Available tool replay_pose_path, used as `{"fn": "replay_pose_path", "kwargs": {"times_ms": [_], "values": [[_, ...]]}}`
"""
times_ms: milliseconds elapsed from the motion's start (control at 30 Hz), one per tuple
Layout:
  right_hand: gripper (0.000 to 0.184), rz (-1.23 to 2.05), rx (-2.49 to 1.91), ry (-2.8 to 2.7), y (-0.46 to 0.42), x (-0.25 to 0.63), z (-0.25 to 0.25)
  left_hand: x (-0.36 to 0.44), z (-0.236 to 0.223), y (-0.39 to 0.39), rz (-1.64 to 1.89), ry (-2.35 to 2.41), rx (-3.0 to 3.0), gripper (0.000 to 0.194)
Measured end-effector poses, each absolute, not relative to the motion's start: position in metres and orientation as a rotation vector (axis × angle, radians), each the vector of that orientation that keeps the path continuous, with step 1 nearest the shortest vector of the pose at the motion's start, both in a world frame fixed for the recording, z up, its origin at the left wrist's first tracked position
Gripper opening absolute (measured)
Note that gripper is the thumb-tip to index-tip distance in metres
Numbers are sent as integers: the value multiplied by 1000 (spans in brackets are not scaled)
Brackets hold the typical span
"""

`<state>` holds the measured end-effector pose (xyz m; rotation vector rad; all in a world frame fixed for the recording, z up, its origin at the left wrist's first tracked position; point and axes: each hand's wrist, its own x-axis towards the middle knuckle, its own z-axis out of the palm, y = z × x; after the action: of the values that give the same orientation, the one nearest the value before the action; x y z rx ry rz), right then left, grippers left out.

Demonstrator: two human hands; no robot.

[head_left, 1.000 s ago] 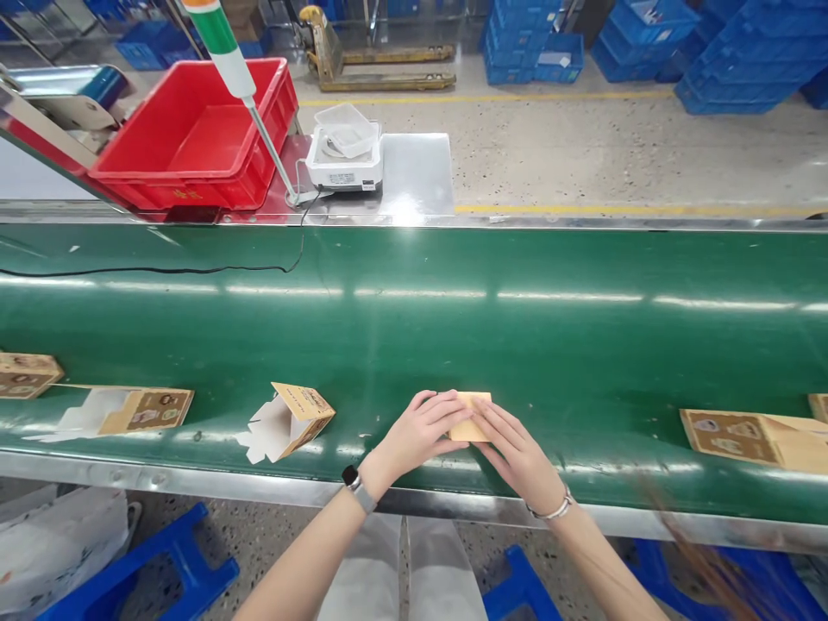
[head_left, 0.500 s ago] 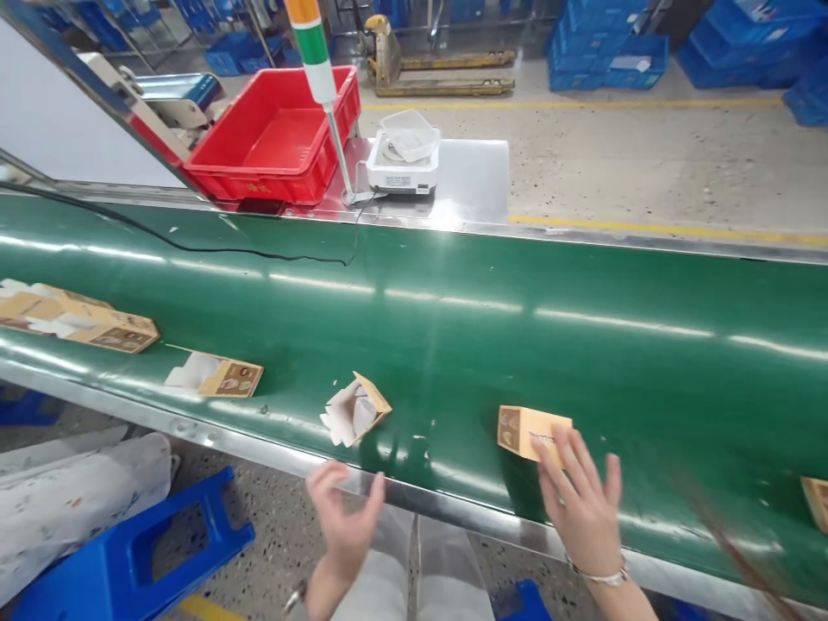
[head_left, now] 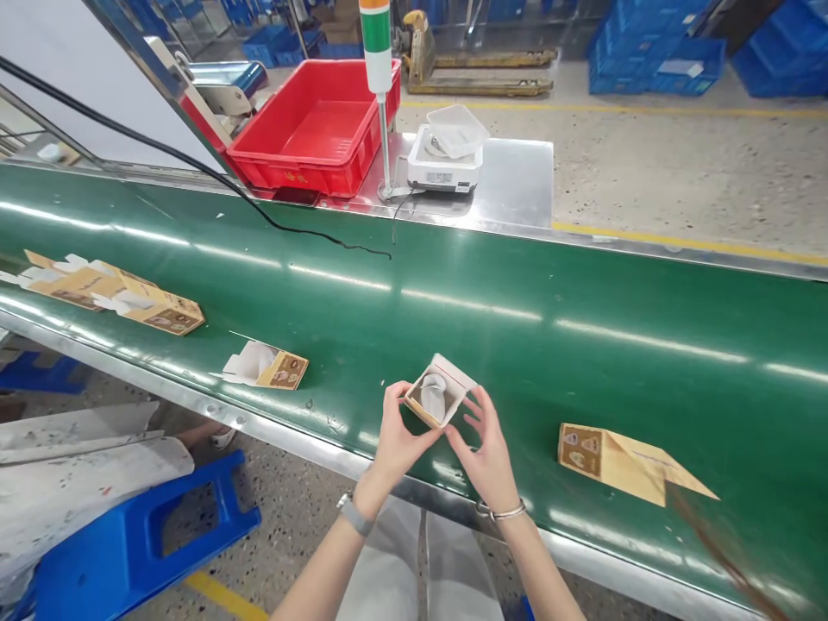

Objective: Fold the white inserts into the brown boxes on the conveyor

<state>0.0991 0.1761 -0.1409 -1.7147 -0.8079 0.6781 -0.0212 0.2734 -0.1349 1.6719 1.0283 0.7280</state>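
Between my two hands an open-topped cardboard box is held over the green belt, its mouth turned up towards me. Inside it sits something whitish and translucent, perhaps a wrapped item; its kind I cannot make out. My left hand grips the box's left side and near corner, thumb along the bottom edge. On the other side, my right hand holds the right flap and near corner between thumb and fingers. A printed tan box lies on the belt to the right of my hands.
To the left on the green conveyor belt lie an open box and several more boxes. Beyond the belt stand a red bin, a white scale and a signal-light pole. A blue stool stands lower left.
The closed box was released on the belt to the right. Both hands have come to the open box, which is now held with its mouth upward. The view has swung left.
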Motion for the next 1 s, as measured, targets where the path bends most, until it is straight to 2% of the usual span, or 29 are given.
{"fn": "replay_pose_path", "kwargs": {"times_ms": [100, 200, 300, 433, 500, 600, 667, 700, 767, 800, 900, 1000], "values": [[58, 652, -1662, -731, 164, 101, -139, -8, -142, 245, 833, 1158, 1692, 84], [58, 568, -1642, -840, 148, 96, -138, -13, -154, 218, 817, 1018, 1736, 82], [55, 429, -1742, -922, 142, 95, -143, -25, -158, 212, 739, 871, 1813, 60], [29, 329, -1766, -965, 145, 115, -148, -20, -144, 232, 645, 806, 1811, 31], [23, 350, -1752, -964, 148, 126, -147, -8, -135, 242, 613, 779, 1717, 18], [31, 372, -1789, -844, 152, 133, -142, 13, -130, 250, 629, 792, 1535, 18], [28, 363, -1822, -659, 156, 132, -138, 24, -133, 251, 679, 795, 1357, 21], [33, 380, -1820, -556, 157, 130, -137, 29, -135, 251, 693, 779, 1260, 32], [61, 492, -1774, -388, 161, 129, -134, 37, -137, 252, 682, 743, 1117, 54], [69, 574, -1745, -327, 162, 130, -133, 41, -137, 253, 654, 737, 1092, 57], [66, 769, -1698, -175, 162, 133, -133, 51, -132, 253, 551, 783, 1120, 46], [63, 748, -1687, -33, 162, 136, -136, 61, -124, 250, 518, 841, 1128, 38]]}}
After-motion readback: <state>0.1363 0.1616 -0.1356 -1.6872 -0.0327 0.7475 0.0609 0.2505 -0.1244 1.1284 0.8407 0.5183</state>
